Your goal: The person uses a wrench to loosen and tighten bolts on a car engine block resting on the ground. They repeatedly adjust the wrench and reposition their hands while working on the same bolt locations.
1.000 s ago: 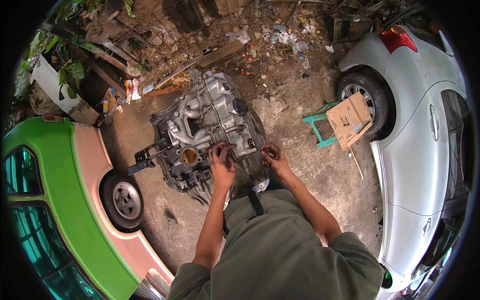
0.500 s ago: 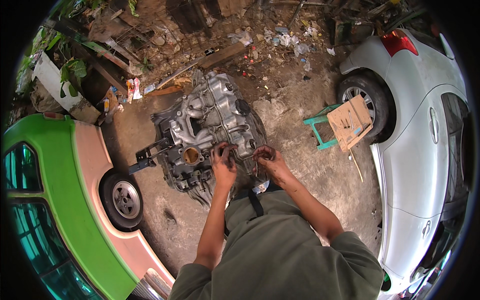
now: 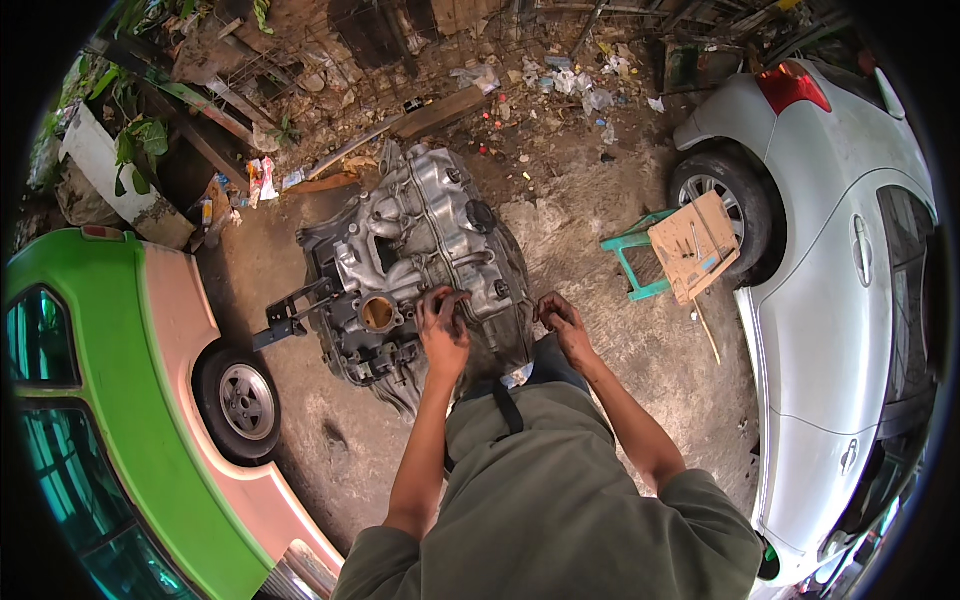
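Observation:
A grey metal car engine (image 3: 440,230) rests on the ground in front of me, its ribbed top cover and round black cap (image 3: 480,216) facing up. My left hand (image 3: 443,328), dark with grease, is at the engine's near side, right of the round throttle opening (image 3: 378,314). Its fingers are curled inward; whatever they may grip is hidden. My right hand (image 3: 566,328) hovers just off the engine's near right edge, apart from it. Thumb and fingers come together there in a pinch, and anything between them is too small to make out.
A green and pink car (image 3: 130,380) stands on the left, a silver car (image 3: 820,330) on the right. By its wheel, a green stool (image 3: 635,260) bears a cardboard sheet (image 3: 690,245) with several tools. Litter and a wooden plank (image 3: 440,112) lie beyond the engine.
My right hand has moved right, away from the engine's edge. The left hand stays at nearly the same spot on the engine. The whole view has shifted slightly.

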`<state>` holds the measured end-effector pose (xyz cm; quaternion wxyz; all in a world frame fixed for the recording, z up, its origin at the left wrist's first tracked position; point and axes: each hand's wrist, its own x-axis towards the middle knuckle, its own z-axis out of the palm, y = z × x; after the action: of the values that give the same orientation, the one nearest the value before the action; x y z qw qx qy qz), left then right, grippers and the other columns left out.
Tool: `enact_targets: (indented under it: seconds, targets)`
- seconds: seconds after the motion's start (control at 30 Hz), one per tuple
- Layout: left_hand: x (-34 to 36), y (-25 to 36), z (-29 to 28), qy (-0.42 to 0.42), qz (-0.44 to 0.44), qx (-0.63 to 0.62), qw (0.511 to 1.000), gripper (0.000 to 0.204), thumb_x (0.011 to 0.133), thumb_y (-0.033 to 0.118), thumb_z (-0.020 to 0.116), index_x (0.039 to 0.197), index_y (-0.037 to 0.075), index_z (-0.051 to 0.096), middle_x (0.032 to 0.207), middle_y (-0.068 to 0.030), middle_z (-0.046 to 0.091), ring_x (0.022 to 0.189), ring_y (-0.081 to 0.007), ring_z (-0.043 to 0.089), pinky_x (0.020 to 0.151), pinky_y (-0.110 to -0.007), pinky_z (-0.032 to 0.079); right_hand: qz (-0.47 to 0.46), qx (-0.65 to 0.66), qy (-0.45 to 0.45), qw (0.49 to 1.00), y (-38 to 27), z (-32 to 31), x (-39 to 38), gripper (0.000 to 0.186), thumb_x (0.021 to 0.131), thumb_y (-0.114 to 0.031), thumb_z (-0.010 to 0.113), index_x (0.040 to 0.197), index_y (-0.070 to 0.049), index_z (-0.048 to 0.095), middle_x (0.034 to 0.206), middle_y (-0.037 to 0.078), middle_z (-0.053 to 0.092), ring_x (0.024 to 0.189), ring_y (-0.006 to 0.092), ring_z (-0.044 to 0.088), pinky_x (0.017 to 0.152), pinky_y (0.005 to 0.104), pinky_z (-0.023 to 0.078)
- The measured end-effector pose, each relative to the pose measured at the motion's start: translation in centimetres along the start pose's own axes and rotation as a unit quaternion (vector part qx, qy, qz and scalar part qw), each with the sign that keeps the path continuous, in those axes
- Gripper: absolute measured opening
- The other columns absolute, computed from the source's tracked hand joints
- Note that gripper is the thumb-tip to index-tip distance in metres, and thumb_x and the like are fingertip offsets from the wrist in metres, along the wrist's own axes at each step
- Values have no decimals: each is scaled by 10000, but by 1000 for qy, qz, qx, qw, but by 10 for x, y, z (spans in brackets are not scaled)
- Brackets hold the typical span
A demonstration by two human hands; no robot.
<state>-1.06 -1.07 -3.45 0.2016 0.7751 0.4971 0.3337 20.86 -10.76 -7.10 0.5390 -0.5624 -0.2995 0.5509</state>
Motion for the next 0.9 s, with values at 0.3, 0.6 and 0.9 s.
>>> enact_targets:
  seconds: [0.3, 0.6, 0.9]
  targets:
    - [-1, -1, -3, -17, 0, -1, 1000, 455, 682, -56, 550, 1072, 136, 683, 1162, -103, 543, 1102, -319, 519, 968, -467, 434, -60, 9, -27, 998, 14, 2, 42, 319, 886, -337, 637, 978, -40, 563, 822, 10, 519, 755, 118, 491, 709, 275, 404]
    - [0, -1, -2, -13, 3, 13, 1000, 447, 686, -37, 561, 1077, 134, 694, 1172, -102, 547, 1098, -319, 523, 940, -459, 445, -71, -3, -62, 996, 6, 3, 51, 361, 863, -396, 623, 954, -53, 558, 826, 8, 525, 786, 118, 499, 732, 279, 394]
    - [0, -1, -2, -17, 10, 9, 1000, 453, 681, -50, 555, 1078, 131, 677, 1163, -110, 535, 1101, -326, 507, 958, -477, 423, -87, -20, -113, 990, 0, -2, 70, 432, 845, -459, 648, 938, -45, 566, 822, 6, 526, 780, 123, 491, 716, 284, 390]
